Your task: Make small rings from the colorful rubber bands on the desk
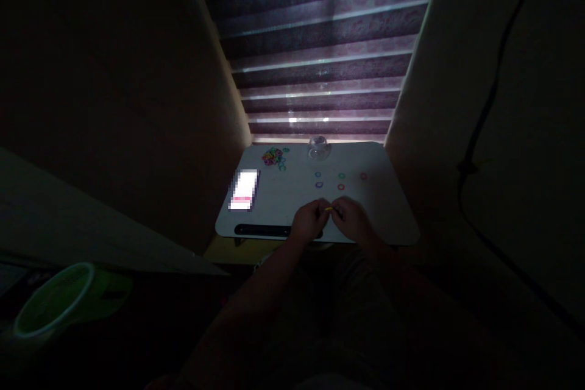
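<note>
Close together over the near part of a white table [292,195], both hands pinch one small yellow elastic band [328,208]. My left hand [311,219] is closed on its left end, and my right hand [351,218] is closed on the other. Just beyond the fingers lie several separate coloured bands: a blue one [318,175], a purple one [319,184], a green one [342,176], a red one [340,187] and a dimmer reddish one [363,176]. A mixed pile of bands [273,157] sits at the far left. The dark light hides finger detail.
A phone with a lit, pixelated screen [244,189] lies at the table's left. A clear round container [319,147] stands at the back edge by the window blind [320,73]. Along the front runs a black slot [262,230]. A green basket [86,298] is low left.
</note>
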The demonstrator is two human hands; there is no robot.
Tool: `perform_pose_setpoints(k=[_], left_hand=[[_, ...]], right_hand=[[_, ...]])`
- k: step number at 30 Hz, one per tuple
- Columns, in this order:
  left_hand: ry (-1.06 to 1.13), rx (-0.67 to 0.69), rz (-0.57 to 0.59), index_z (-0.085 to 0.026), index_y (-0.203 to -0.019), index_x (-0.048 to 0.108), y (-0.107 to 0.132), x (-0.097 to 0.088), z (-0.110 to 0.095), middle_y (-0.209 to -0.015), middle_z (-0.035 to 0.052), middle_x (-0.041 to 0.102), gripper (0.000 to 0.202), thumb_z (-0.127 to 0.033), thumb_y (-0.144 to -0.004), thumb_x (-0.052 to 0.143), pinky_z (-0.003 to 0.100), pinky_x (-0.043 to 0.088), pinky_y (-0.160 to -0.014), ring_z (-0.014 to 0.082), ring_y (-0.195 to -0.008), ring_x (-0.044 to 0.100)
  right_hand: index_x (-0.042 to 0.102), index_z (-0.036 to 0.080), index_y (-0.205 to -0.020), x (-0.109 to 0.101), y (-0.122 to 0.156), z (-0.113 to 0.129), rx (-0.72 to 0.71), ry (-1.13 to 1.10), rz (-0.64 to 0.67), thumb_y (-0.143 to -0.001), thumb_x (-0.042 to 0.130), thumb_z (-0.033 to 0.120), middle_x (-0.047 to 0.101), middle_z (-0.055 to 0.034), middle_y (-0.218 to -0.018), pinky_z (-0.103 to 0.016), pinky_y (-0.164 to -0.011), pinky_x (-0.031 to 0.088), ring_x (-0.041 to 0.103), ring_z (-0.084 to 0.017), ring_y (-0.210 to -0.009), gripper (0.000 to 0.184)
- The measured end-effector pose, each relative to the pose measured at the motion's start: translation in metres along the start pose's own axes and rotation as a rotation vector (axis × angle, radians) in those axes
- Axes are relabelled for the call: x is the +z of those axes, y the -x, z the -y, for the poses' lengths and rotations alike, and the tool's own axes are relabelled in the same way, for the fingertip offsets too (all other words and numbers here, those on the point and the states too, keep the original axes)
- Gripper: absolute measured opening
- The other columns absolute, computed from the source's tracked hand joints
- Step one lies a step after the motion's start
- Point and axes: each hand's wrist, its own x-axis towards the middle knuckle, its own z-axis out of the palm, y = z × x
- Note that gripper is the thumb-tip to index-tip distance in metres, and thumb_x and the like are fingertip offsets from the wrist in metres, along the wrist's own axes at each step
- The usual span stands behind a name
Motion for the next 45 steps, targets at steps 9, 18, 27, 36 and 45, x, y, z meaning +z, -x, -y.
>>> perform_pose_setpoints(k=[9,18,27,36,45], left_hand=[[0.046,0.009,-0.016,-0.018,-0.093,0.068,0.001,0.0,-0.0011,-0.073,-0.0005,0.066,0.018,-0.033,-0.086,0.061,0.021,0.044,-0.065,0.0118,-0.065,0.056],[0.02,-0.002,-0.028,-0.018,-0.089,0.068,0.0001,0.0,-0.0001,-0.073,0.0,0.067,0.019,-0.036,-0.086,0.062,0.022,0.043,-0.064,0.0119,-0.063,0.057],[0.025,-0.01,0.013,-0.019,-0.094,0.069,0.0005,-0.0004,0.0009,-0.078,0.0012,0.07,0.023,-0.037,-0.091,0.056,0.023,0.045,-0.067,0.014,-0.07,0.06],[0.058,0.018,0.041,-0.019,-0.097,0.069,0.0008,-0.0033,-0.0025,-0.081,0.0009,0.071,0.027,-0.039,-0.093,0.051,0.022,0.044,-0.067,0.0138,-0.071,0.061],[0.024,0.031,0.026,-0.017,-0.089,0.069,0.0022,-0.0039,-0.0049,-0.072,-0.0001,0.067,0.031,-0.043,-0.093,0.052,0.022,0.041,-0.062,0.0119,-0.063,0.056]], right_hand=[[0.06,0.021,-0.08,0.0014,0.0007,-0.0029,-0.008,0.015,0.015,-0.083,0.056,0.021,0.06,-0.0026,-0.074,-0.027,-0.062,0.038,0.053,-0.017,-0.067,0.005],[0.059,0.021,-0.08,-0.001,-0.0001,-0.0001,-0.015,0.029,0.026,-0.084,0.054,0.02,0.06,-0.0031,-0.075,-0.029,-0.065,0.039,0.054,-0.017,-0.069,0.006],[0.06,0.02,-0.08,-0.001,-0.0003,0.0,-0.025,0.04,0.024,-0.084,0.054,0.019,0.06,-0.0032,-0.075,-0.028,-0.064,0.038,0.053,-0.017,-0.068,0.007],[0.059,0.021,-0.079,-0.0021,0.0,0.0008,-0.032,0.035,0.027,-0.083,0.054,0.018,0.058,-0.0027,-0.072,-0.027,-0.062,0.036,0.051,-0.016,-0.067,0.007],[0.06,0.02,-0.078,-0.0018,0.0,0.0004,-0.021,0.053,0.038,-0.084,0.055,0.022,0.058,-0.0026,-0.071,-0.027,-0.061,0.035,0.05,-0.016,-0.065,0.009]])
